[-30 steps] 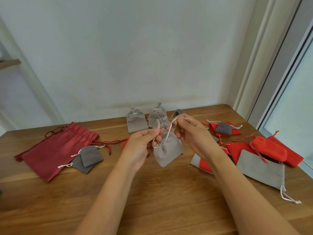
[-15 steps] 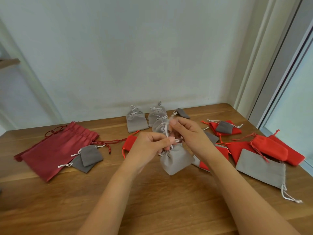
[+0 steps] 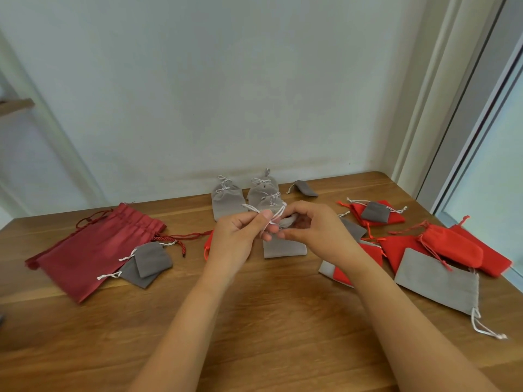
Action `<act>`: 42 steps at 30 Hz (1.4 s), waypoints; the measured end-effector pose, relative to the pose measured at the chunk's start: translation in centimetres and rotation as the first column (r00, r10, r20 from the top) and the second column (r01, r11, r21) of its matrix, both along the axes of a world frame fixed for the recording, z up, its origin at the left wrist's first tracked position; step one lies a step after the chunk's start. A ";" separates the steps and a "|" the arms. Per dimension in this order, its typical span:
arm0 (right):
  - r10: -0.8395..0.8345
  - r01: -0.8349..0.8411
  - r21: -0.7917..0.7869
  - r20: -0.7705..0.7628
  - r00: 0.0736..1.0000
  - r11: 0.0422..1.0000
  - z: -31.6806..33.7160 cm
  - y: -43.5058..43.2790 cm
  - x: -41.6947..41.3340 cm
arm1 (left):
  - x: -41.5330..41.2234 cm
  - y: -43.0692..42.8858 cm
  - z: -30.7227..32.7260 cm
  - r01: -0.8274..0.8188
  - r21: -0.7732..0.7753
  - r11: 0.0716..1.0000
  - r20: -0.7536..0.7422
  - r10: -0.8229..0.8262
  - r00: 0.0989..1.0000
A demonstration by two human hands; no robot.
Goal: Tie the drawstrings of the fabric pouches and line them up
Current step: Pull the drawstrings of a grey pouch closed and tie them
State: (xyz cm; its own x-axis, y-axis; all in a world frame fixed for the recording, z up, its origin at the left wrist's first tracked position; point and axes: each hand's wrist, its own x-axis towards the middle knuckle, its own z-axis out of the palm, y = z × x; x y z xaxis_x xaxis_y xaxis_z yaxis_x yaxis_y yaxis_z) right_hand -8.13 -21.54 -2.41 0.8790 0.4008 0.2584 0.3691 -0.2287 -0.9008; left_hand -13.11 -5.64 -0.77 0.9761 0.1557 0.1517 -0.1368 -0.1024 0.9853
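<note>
Left hand: grip pinched on the white drawstring. Right hand: grip curled round the neck of the grey pouch, mid-surface. Tied pouches line the far edge; red pouches crowd the right edge.

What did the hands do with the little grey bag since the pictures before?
The right hand, which had pulled the drawstring up and away, came in beside the left hand, so both now meet over the light grey pouch. The left hand pinches the drawstring; the right hand holds the pouch's neck. The tied grey pouches at the back, the dark red bag and the red pouches stayed put.
</note>
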 end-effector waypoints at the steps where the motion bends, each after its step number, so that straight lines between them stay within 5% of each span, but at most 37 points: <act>1: 0.040 -0.038 0.044 -0.040 0.998 0.998 0.0 0.0 0.0 | 0.1 0.1 -0.1 -0.002 -0.020 1.000 -0.022 0.001 1.000; 9: 0.205 -0.130 0.377 -0.168 0.964 0.917 0.0 -0.2 0.1 | -0.1 -0.1 -0.1 0.019 -0.063 0.998 -0.135 -0.027 0.990; 16: 0.490 -0.350 0.460 -0.228 0.841 0.816 -0.3 -1.0 0.4 | -0.1 0.5 0.3 0.079 -0.454 0.887 -0.292 -0.232 0.928; 19: 0.527 -0.404 0.444 -0.198 0.826 0.800 -0.1 -1.1 0.3 | -0.3 0.9 0.7 0.092 -0.471 0.877 -0.289 -0.252 0.924; 26: 0.379 -0.260 0.420 -0.231 0.896 0.870 0.1 -1.6 0.5 | -0.5 1.4 0.9 0.175 -0.024 0.984 -0.085 -0.176 0.981; 32: 0.292 -0.270 0.162 -0.136 0.947 0.949 0.2 -1.4 0.5 | -0.7 1.7 1.2 0.185 0.102 0.977 0.025 -0.189 0.982; 42: 0.225 -0.223 0.043 -0.056 0.973 0.974 0.4 -1.0 0.0 | -0.3 1.3 -0.3 -0.152 0.494 0.856 0.282 0.007 0.959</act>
State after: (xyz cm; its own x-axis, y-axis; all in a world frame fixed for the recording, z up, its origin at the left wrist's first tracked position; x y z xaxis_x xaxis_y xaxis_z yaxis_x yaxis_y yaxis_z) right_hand -8.15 -22.50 -2.05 0.7824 0.5805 0.2255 0.3520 -0.1135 -0.9291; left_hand -13.39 -4.34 -1.12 0.8766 0.0623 0.4772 -0.3503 -0.5974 0.7214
